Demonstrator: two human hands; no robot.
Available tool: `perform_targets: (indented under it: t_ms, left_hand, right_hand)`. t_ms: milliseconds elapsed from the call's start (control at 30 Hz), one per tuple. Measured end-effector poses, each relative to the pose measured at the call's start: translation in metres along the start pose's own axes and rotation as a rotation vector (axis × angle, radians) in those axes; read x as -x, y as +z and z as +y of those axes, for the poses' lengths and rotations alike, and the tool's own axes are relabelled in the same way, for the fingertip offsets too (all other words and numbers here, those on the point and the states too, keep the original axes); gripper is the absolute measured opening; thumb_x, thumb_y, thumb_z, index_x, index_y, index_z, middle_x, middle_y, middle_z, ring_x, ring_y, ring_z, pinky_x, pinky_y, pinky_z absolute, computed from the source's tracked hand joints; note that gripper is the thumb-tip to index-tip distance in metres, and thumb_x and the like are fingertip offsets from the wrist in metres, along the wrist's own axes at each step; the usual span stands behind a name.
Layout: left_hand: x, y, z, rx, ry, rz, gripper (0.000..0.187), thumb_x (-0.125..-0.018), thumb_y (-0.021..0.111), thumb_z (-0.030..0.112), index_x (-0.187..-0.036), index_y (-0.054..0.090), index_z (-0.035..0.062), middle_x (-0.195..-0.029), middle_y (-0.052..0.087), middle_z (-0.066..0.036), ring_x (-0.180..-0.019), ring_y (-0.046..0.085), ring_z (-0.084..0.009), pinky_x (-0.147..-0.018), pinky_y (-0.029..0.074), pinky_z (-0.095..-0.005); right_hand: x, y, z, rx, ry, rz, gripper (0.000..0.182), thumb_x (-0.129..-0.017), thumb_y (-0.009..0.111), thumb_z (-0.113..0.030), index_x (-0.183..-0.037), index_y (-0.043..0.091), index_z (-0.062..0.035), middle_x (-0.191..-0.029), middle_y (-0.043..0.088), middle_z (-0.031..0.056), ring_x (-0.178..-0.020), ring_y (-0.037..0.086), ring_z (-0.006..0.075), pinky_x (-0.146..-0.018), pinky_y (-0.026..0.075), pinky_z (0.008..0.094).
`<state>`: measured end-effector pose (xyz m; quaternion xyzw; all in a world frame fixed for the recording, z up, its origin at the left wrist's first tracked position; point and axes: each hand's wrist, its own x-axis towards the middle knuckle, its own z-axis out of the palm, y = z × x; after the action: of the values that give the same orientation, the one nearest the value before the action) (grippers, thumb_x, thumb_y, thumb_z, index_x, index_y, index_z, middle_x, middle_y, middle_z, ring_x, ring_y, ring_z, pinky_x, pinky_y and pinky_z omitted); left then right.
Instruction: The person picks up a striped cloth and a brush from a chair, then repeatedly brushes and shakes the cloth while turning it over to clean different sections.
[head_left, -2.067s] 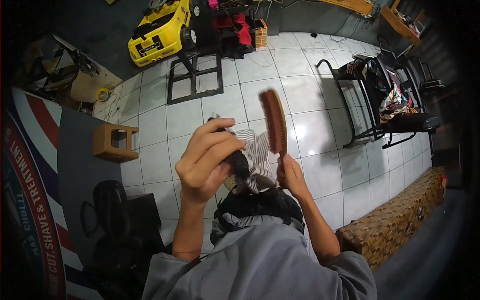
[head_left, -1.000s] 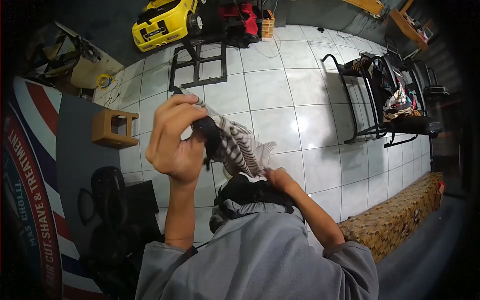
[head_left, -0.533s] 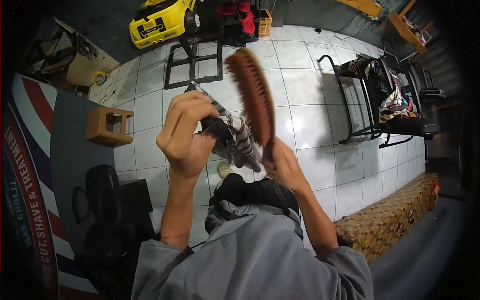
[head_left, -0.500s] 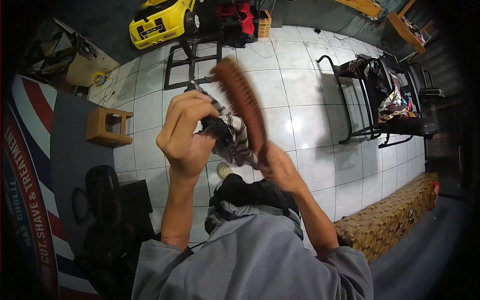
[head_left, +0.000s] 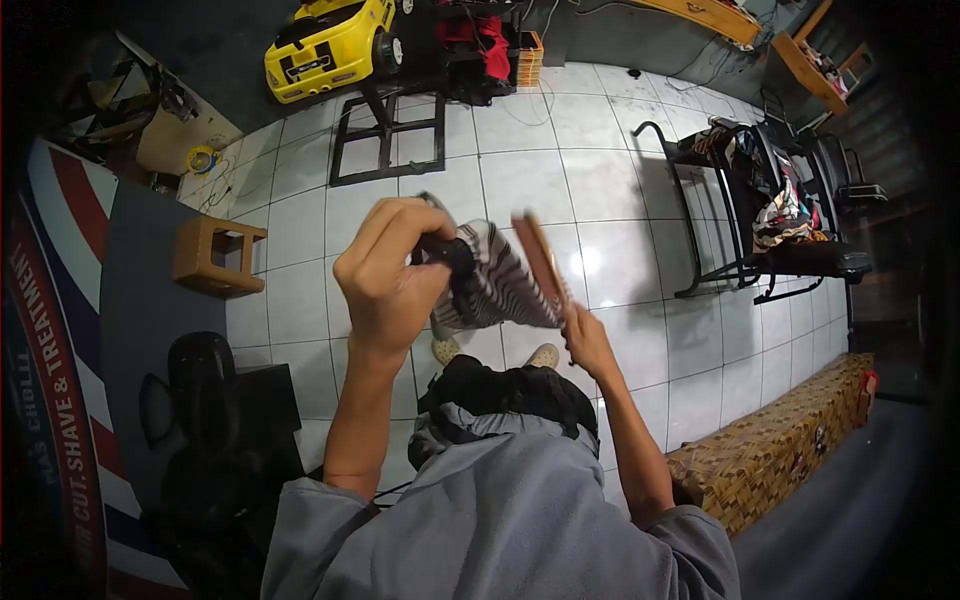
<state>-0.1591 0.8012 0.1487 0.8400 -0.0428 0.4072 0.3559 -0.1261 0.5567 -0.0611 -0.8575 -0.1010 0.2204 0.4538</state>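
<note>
The cloth (head_left: 500,280) is now fanning wider, hanging from the closed grip of the left hand (head_left: 392,275); the brush (head_left: 538,255), crossing it a moment ago, is slanting beside the cloth's right edge, the right hand (head_left: 588,340) gripping it.

There is room for my right fingers (head_left: 582,330) to go right, over the white floor (head_left: 625,255), before the black chair (head_left: 815,259). On the left, the striped cloth (head_left: 500,278) is in their way. A brown stool (head_left: 200,257) stands past my left fingers (head_left: 392,224).
</note>
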Motion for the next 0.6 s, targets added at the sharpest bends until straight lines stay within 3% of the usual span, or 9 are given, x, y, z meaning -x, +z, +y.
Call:
perform_targets:
  t_ms: [33,100,167,233,300,333,400,467,600]
  left_hand:
    - [-0.002,0.002,0.004,-0.025,-0.003,-0.061,0.024,-0.05,0.056,-0.012,-0.07,0.054,0.0001,-0.066,0.054,-0.009,-0.06,0.057,-0.0201,-0.053,0.045,-0.0263]
    - [-0.004,0.007,0.008,-0.06,0.03,-0.088,0.023,-0.051,0.056,-0.013,-0.069,0.051,0.0004,-0.064,0.052,-0.008,-0.054,0.054,-0.0186,-0.051,0.044,-0.0261]
    - [-0.008,0.012,0.012,-0.006,0.025,-0.139,0.023,-0.052,0.057,-0.013,-0.069,0.05,0.0007,-0.063,0.051,-0.008,-0.053,0.053,-0.0192,-0.05,0.043,-0.0262]
    - [-0.013,0.014,0.018,-0.003,0.007,-0.13,0.023,-0.052,0.058,-0.012,-0.07,0.05,0.0006,-0.063,0.051,-0.007,-0.053,0.053,-0.0187,-0.05,0.043,-0.0261]
    - [-0.015,0.014,0.021,-0.011,-0.02,-0.117,0.023,-0.053,0.058,-0.012,-0.07,0.05,0.0004,-0.062,0.05,-0.007,-0.053,0.052,-0.0182,-0.05,0.043,-0.0259]
    - [-0.014,0.012,0.02,0.013,-0.062,-0.105,0.022,-0.055,0.056,-0.013,-0.071,0.05,0.0002,-0.062,0.049,-0.005,-0.054,0.048,-0.0122,-0.049,0.039,-0.0225]
    - [-0.013,0.011,0.016,0.048,-0.109,-0.07,0.02,-0.058,0.054,-0.014,-0.072,0.05,0.0,-0.063,0.046,0.0,-0.056,0.041,-0.0043,-0.049,0.033,-0.0178]
    - [-0.011,0.009,0.014,0.05,-0.127,-0.133,0.019,-0.06,0.054,-0.013,-0.074,0.051,-0.0001,-0.063,0.046,0.0,-0.056,0.04,-0.0039,-0.049,0.032,-0.0169]
    - [0.002,0.013,0.008,0.135,-0.293,-0.133,0.02,-0.067,0.051,-0.012,-0.083,0.051,-0.0006,-0.064,0.043,0.003,-0.057,0.037,-0.002,-0.05,0.03,-0.0145]
  right_hand:
    - [0.005,-0.01,-0.034,-0.253,0.045,-0.023,0.035,-0.095,0.032,-0.031,-0.082,0.046,-0.0017,-0.058,0.046,0.0038,-0.049,0.045,0.013,-0.045,0.036,0.0283]
    - [0.024,-0.017,-0.09,-0.431,-0.067,-0.022,0.033,-0.096,0.03,-0.03,-0.084,0.044,-0.0025,-0.057,0.042,0.001,-0.049,0.039,0.0097,-0.044,0.034,0.0261]
    - [0.029,-0.01,-0.104,-0.607,-0.188,-0.012,0.032,-0.096,0.029,-0.03,-0.086,0.042,-0.0034,-0.057,0.037,-0.0019,-0.048,0.034,0.0064,-0.043,0.031,0.0239]
    - [0.031,0.002,-0.094,-0.39,-0.338,-0.098,0.021,-0.095,0.034,-0.022,-0.091,0.042,-0.0024,-0.06,0.047,0.0084,-0.05,0.044,0.0175,-0.048,0.038,0.0311]
    - [0.017,0.032,-0.037,-0.041,-0.283,-0.147,0.021,-0.093,0.038,-0.022,-0.093,0.044,-0.0021,-0.066,0.056,0.0154,-0.059,0.055,0.0293,-0.052,0.041,0.0381]
    - [0.011,0.046,-0.004,0.19,-0.251,-0.141,0.022,-0.093,0.039,-0.023,-0.096,0.045,-0.0019,-0.071,0.059,0.0185,-0.065,0.059,0.0337,-0.056,0.043,0.0415]
    - [0.008,0.057,0.062,0.557,0.013,-0.267,0.029,-0.092,0.039,-0.027,-0.093,0.05,-0.0008,-0.077,0.06,0.0229,-0.075,0.06,0.0378,-0.064,0.045,0.0482]
    - [0.018,0.055,0.116,0.556,0.119,-0.229,0.036,-0.092,0.036,-0.031,-0.087,0.054,-0.0004,-0.076,0.06,0.0235,-0.073,0.06,0.038,-0.068,0.046,0.0494]
    - [0.017,0.03,0.136,0.601,0.178,-0.238,0.04,-0.092,0.034,-0.031,-0.082,0.056,0.0009,-0.074,0.06,0.0241,-0.072,0.06,0.0401,-0.065,0.045,0.0496]
